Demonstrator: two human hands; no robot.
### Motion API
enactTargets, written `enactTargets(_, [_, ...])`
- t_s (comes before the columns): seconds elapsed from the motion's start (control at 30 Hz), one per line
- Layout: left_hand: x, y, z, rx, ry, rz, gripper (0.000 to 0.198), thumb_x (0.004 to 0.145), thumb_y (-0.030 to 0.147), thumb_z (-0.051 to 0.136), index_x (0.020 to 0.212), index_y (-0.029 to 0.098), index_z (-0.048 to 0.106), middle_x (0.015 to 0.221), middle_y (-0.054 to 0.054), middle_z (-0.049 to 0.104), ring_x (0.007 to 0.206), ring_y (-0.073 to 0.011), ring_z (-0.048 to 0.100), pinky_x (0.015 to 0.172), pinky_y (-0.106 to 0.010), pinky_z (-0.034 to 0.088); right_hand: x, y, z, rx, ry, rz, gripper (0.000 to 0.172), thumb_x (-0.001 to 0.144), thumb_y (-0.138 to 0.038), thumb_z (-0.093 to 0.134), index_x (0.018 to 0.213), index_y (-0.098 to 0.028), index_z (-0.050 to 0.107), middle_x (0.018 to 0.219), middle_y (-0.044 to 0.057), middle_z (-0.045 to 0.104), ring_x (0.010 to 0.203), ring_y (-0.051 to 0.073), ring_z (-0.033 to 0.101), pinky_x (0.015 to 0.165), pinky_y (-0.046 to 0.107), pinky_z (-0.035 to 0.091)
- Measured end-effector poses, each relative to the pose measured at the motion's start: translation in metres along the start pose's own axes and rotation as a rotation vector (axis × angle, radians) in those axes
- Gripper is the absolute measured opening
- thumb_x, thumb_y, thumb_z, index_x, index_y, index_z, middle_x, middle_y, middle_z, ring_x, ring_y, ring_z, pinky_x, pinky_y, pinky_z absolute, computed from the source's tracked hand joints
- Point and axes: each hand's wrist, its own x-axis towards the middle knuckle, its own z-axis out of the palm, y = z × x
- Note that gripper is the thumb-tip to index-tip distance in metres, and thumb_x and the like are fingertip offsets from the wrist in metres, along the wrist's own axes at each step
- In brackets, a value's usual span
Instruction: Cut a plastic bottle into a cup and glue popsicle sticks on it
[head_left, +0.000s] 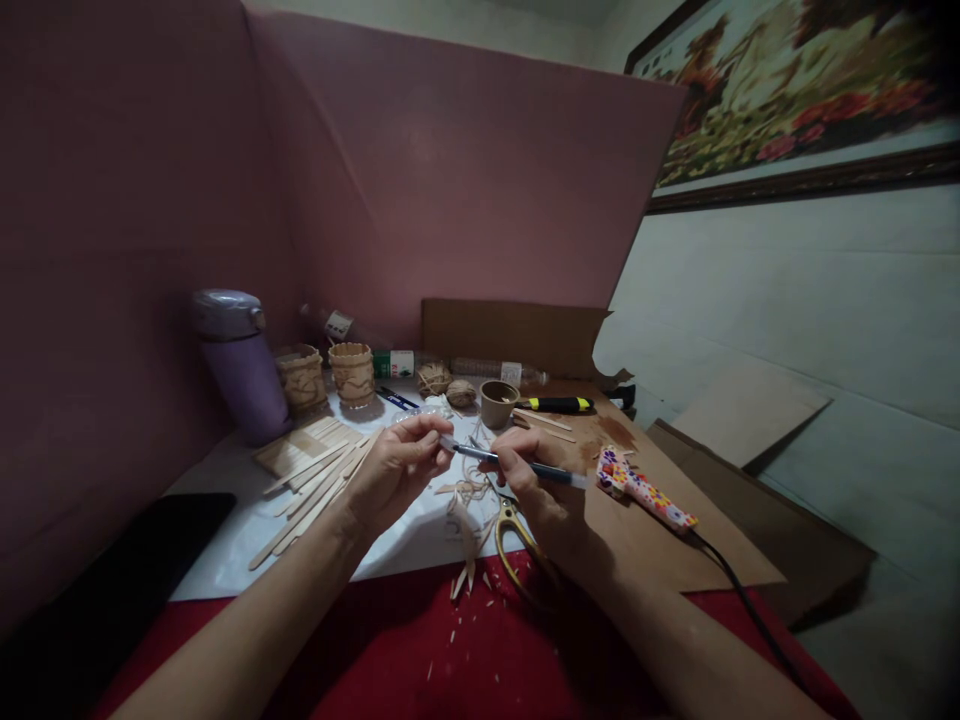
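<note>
A dark pen with a pale end lies across the grip of my right hand, which is closed around it. Its tip points left, towards my left hand. The fingers of that hand are pinched together at a small whitish piece by the pen's tip; I cannot make out what it is. Below my hands, wood shavings and splinters are scattered on the white sheet. Gold-handled scissors lie beneath my right hand, partly hidden by it.
Wooden craft sticks lie at left, near a purple flask and two decorated wooden cups. Behind are twine balls, a small brown pot and plastic bottles. A yellow-black tool and a corded flowery glue gun lie right.
</note>
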Motion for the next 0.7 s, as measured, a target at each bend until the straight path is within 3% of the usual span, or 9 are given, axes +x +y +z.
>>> enactTargets(0.27, [0.000,-0.002,0.003,0.162,0.028,0.121,0.024,0.065,0.026,0.086,0.080,0.010,0.076,0.057,-0.003,0.062,0.052,-0.0086,0.055,0.050,-0.017,0.038,0.003,-0.001,0.003,-0.050,0.072,0.100,0.019,0.093,-0.032,0.060,0.077,-0.021,0.064,0.067,-0.002,0.062,0.058,0.012,0.052,0.056,0.027,0.040])
enactTargets(0.5, [0.001,-0.004,0.002,0.232,0.025,0.140,0.034,0.066,0.033,0.086,0.086,0.008,0.075,0.060,-0.009,0.070,0.050,-0.0157,0.064,0.048,-0.023,0.049,0.006,0.009,0.008,0.206,0.086,0.245,0.023,0.091,-0.037,0.064,0.075,-0.021,0.061,0.065,-0.003,0.064,0.061,0.012,0.056,0.062,0.027,0.045])
enactTargets(0.7, [0.001,-0.008,0.002,0.258,0.115,0.130,0.043,0.059,0.038,0.090,0.084,0.007,0.072,0.062,-0.011,0.072,0.048,-0.0180,0.068,0.046,-0.024,0.054,0.004,0.017,0.017,0.373,0.149,0.366,0.025,0.087,-0.039,0.068,0.072,-0.021,0.058,0.065,-0.003,0.065,0.060,0.013,0.058,0.061,0.027,0.046])
